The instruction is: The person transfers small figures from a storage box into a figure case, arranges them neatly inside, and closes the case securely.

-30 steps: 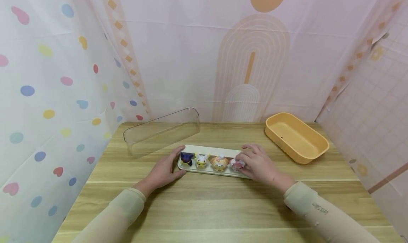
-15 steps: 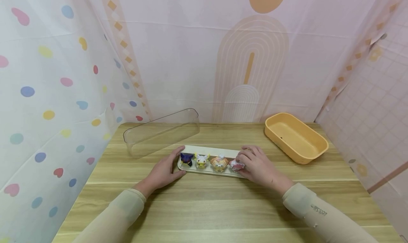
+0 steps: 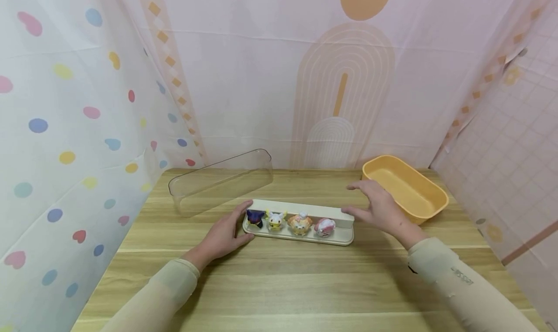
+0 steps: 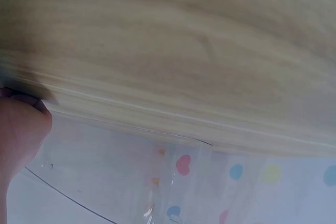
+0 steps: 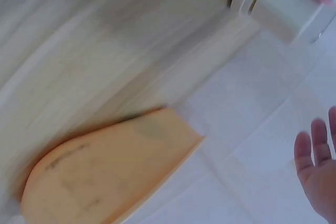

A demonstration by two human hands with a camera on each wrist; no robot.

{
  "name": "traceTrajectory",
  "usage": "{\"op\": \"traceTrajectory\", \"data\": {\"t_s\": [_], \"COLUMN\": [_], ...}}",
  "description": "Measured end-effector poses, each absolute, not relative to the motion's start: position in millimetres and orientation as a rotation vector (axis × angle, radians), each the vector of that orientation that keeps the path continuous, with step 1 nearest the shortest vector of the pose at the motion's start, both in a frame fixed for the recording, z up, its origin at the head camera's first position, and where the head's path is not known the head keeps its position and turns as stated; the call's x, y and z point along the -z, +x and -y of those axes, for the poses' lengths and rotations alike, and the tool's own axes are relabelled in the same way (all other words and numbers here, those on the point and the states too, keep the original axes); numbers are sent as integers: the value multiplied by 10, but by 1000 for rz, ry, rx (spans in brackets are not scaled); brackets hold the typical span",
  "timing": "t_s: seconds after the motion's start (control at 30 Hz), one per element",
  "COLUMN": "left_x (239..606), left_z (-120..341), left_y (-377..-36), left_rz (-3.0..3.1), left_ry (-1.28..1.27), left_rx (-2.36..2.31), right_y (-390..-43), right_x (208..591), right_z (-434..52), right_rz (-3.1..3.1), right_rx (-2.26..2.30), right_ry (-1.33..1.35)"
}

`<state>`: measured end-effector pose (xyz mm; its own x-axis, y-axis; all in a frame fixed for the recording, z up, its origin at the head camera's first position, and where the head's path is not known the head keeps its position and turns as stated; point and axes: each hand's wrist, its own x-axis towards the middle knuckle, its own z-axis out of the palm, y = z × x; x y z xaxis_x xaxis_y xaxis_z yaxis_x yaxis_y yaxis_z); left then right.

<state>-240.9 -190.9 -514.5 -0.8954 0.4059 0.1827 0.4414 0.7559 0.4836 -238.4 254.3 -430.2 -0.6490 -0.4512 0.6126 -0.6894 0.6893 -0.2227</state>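
Note:
In the head view a long cream display base point(image 3: 287, 205) lies on the table. Standing in a row on it are a dark purple figurine point(image 3: 255, 218), a white-and-yellow figurine point(image 3: 276, 220), an orange figurine point(image 3: 300, 223) with a white top and a pink-and-white figurine point(image 3: 324, 227). My left hand point(image 3: 224, 233) holds the base's left end, thumb at the near corner and fingers at the far one. Nothing is in my right hand point(image 3: 383, 208), its fingers and thumb spread apart beside the right end. Whether that thumb touches the base I cannot tell.
A transparent cover point(image 3: 222, 182) stands at the back left of the wooden table point(image 3: 279, 288). At the back right is a yellow-orange plastic basin point(image 3: 410, 187), partly behind my right hand. Patterned curtains point(image 3: 244, 90) close off the back and sides.
My right hand has let go of the pink-and-white figurine and moved right, towards the basin, with its fingers spreading. The left hand stays at the base's left end.

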Motion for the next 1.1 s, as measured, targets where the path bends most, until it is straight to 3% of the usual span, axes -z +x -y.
{"op": "traceTrajectory", "data": {"t_s": [0.37, 0.8, 0.97, 1.1], "left_x": [5126, 5134, 5142, 5148], "left_z": [1930, 1908, 1922, 1922], "left_y": [-2420, -2412, -2409, -2414], "left_rz": [2867, 2875, 2885, 2876], "left_ry": [-695, -691, -684, -688], "left_rx": [821, 832, 826, 817], "right_y": [-2222, -2158, -2225, -2455], "right_x": [4535, 4639, 4423, 4098], "right_z": [-2211, -2040, -2218, -2654], "right_rz": [2433, 2502, 2596, 2641], "right_rx": [-322, -233, -353, -597], "right_ry": [1138, 922, 732, 473]}}
